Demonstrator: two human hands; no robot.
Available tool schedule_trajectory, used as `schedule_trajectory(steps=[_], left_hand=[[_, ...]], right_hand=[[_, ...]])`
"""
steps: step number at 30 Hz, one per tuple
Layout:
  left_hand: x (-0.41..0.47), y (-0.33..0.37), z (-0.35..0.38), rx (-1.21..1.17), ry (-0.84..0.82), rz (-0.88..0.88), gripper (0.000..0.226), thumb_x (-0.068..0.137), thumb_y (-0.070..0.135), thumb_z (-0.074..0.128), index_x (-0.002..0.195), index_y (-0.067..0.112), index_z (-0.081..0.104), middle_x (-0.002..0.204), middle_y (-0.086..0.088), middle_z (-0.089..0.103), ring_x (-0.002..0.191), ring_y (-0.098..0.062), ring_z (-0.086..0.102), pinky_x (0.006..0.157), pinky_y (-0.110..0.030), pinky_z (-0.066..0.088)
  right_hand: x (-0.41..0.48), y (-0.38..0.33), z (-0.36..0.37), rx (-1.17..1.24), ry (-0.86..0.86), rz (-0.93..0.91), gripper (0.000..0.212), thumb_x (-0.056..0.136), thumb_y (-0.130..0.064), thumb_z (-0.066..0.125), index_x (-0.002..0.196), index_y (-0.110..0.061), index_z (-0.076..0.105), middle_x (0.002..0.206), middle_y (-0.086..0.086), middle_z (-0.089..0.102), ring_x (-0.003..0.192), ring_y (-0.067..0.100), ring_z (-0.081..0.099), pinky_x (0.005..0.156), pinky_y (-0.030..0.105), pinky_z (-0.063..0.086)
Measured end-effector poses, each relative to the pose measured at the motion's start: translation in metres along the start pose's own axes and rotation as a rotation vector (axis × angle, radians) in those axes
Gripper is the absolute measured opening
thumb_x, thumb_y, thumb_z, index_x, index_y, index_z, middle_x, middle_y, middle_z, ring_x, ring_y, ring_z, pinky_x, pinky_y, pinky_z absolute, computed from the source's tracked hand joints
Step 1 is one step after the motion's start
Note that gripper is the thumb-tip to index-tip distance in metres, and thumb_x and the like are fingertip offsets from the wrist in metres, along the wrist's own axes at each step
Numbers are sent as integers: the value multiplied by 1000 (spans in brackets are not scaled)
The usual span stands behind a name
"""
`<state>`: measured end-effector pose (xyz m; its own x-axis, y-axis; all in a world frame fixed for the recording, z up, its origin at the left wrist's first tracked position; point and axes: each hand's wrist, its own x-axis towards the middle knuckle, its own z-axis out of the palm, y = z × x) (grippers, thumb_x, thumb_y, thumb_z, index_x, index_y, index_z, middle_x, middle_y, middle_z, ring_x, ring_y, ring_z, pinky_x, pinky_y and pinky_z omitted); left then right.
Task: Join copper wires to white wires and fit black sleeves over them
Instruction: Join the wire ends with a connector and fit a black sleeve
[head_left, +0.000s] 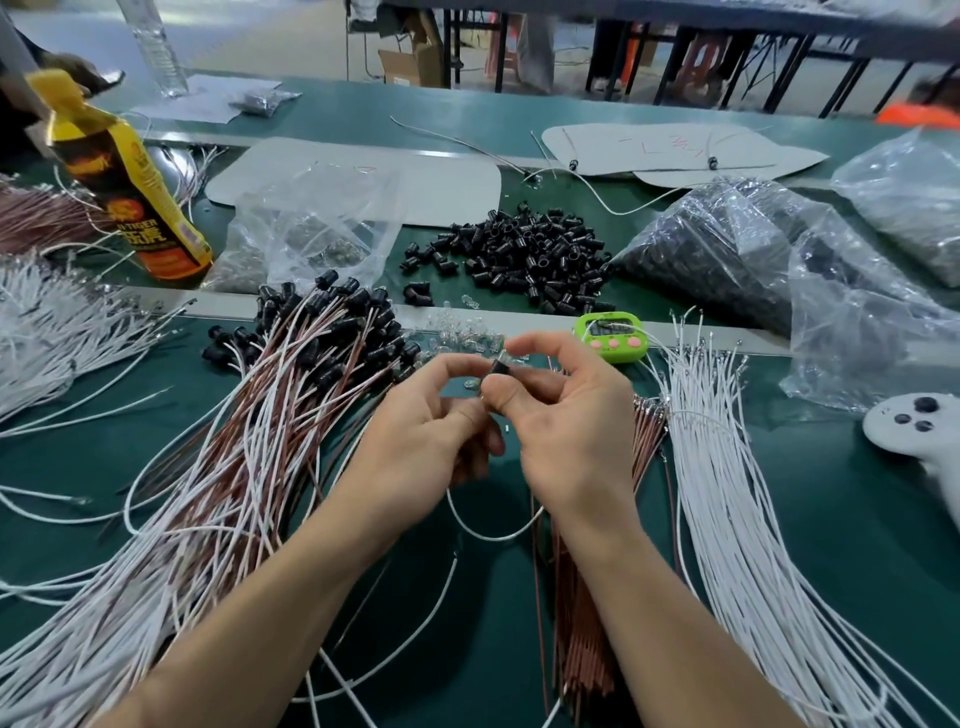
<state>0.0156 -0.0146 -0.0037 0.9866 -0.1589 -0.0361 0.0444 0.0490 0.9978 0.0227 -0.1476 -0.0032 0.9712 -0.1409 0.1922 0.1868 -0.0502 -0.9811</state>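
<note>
Right hand (571, 415) fingers (524, 345) pinch a black sleeve (503, 368), left hand (431, 421) grips its white wire (493, 537), above bare table (483, 613) between wire bundles (234, 467); a sleeve-filled plastic bag (717, 249) lies beyond-right.

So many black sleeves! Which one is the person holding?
The single black sleeve pinched by the right hand above the table; the others lie in the loose pile or sit on finished wires.

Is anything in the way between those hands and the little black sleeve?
Nothing visible does: the left hand and right hand already pinch the black sleeve between their fingertips, lifted above the green table.
</note>
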Motion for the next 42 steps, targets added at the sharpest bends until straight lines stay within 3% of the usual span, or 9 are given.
schedule_trajectory(steps=[3, 11, 17, 20, 24, 28, 34, 37, 42], left_hand=[[2, -3, -2, 115, 98, 51, 28, 95, -2, 63, 104, 24, 66, 75, -10, 75, 60, -17, 63, 53, -26, 51], [0, -1, -6, 56, 131, 93, 49, 85, -15, 66, 83, 31, 83, 71, -23, 70, 48, -14, 48, 45, -23, 41], [0, -4, -4, 157, 136, 51, 38, 86, -12, 65, 95, 21, 81, 69, -13, 73, 50, -15, 51, 50, -23, 45], [0, -5, -3, 200, 167, 62, 36, 87, -2, 70, 91, 33, 78, 68, -7, 74, 53, -14, 56, 55, -28, 50], [1, -3, -5, 208, 174, 92, 44, 87, 4, 74, 85, 47, 79, 67, -1, 74, 54, -9, 61, 53, -21, 52], [4, -4, -8, 209, 184, 86, 45, 90, 2, 72, 80, 46, 79, 68, 3, 74, 58, -8, 64, 56, -18, 51], [1, -5, -10, 261, 126, 207, 36, 91, 6, 71, 91, 41, 81, 70, 4, 73, 66, 1, 62, 69, -11, 50], [0, -6, -8, 209, 116, 220, 30, 90, 1, 70, 89, 29, 83, 67, 5, 71, 56, 5, 54, 60, -6, 42], [-2, -8, -4, 160, 131, 193, 31, 91, 0, 69, 87, 28, 83, 63, 2, 71, 47, 4, 49, 53, -4, 37]], right_hand=[[1, 2, -1, -98, -16, -34, 31, 86, -5, 81, 95, -35, 72, 82, -15, 79, 70, 1, 74, 64, 12, 54], [-2, 11, -1, -235, -41, -123, 23, 87, -13, 81, 108, -22, 75, 83, -11, 77, 69, -4, 71, 63, 5, 49], [4, 10, -5, -277, -103, -58, 22, 87, -15, 82, 95, -31, 69, 73, -11, 75, 67, 0, 71, 61, 8, 48], [8, 8, -6, -216, -125, 19, 22, 88, -15, 81, 87, -32, 67, 73, -9, 76, 64, 4, 71, 61, 13, 50], [9, 5, -7, -31, -129, 86, 23, 92, -11, 73, 77, -28, 70, 71, 3, 76, 66, 16, 73, 67, 29, 60], [11, -2, -13, 94, -156, 167, 31, 97, -5, 65, 75, -23, 78, 73, 7, 76, 70, 17, 72, 65, 23, 57], [12, -3, -16, 225, -215, 300, 19, 95, -9, 68, 78, -10, 77, 69, 12, 70, 61, 16, 62, 53, 18, 46], [13, -1, -18, 418, -254, 422, 10, 79, -17, 73, 73, -9, 76, 65, 10, 66, 51, 12, 48, 47, 15, 38], [16, 5, -21, 465, -287, 468, 10, 73, -14, 72, 69, -5, 76, 63, 11, 66, 47, 10, 52, 41, 13, 37]])
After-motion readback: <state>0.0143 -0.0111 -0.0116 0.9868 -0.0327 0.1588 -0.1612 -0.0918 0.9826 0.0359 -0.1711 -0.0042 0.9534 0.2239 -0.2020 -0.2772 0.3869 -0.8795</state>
